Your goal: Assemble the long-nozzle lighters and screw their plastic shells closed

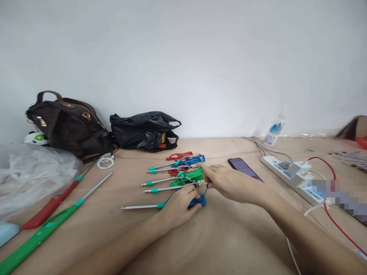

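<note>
on my feed, my left hand (183, 202) clasps the blue long-nosed lighter (199, 201) down on the table (129, 168); its metal barrel juts out left of the grip, the handle's end showing to the right. my right hand (226, 180) grips a screwdriver (205, 190), its shaft slanting down to that handle end. farther off, the clear bottle (281, 123) bears a label (275, 129) with blue droplets, its lettering too small to read.

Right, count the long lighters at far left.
2: the red lighter beside the clear bag, and the green lighter nearer the camera, running off the left edge. The bag may hide others.
</note>
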The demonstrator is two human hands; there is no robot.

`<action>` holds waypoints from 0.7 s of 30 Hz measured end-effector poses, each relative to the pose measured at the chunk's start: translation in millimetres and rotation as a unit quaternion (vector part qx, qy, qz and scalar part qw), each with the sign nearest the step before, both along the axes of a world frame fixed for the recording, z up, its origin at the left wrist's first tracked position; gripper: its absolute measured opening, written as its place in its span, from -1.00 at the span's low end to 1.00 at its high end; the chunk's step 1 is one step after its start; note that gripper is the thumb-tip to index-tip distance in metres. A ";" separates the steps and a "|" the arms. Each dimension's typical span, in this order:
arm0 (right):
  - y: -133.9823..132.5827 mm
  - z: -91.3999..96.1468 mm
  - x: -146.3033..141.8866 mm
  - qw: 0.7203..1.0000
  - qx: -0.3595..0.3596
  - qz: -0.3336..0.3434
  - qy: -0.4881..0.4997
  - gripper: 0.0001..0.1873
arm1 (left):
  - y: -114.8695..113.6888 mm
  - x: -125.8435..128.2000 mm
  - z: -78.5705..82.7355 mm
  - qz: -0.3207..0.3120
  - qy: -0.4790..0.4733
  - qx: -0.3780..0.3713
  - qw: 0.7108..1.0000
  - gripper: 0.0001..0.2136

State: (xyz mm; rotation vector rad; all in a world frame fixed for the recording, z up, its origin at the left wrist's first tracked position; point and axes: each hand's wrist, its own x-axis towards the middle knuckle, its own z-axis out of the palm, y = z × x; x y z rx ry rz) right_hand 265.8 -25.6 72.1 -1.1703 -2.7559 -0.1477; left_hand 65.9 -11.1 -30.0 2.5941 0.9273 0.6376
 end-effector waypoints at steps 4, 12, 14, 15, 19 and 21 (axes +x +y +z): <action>0.5 3.7 -9.0 0.998 0.031 -0.037 -0.045 -0.97 | -0.1 0.1 -0.2 0.002 -0.002 0.002 1.000 -0.92; 5.3 -15.5 -16.4 0.987 0.089 -0.104 -0.080 -0.85 | -1.6 -0.1 0.2 0.006 0.001 0.000 1.000 -0.94; 5.9 -18.3 -15.9 0.986 0.090 -0.119 -0.073 -0.86 | -1.9 -0.5 0.1 0.004 0.002 0.007 1.000 -0.95; 5.6 -18.0 -15.2 0.988 0.086 -0.112 -0.066 -0.88 | -1.9 -0.6 0.1 0.004 0.003 0.009 1.000 -0.95; 1.8 -7.9 -8.9 1.000 0.012 -0.010 -0.007 -0.89 | -1.4 -0.8 1.0 0.003 0.006 0.004 1.000 -0.96; -0.1 -1.7 -6.0 0.999 -0.045 0.017 0.022 -0.86 | -0.9 -0.6 1.5 0.000 0.005 0.002 1.000 -0.96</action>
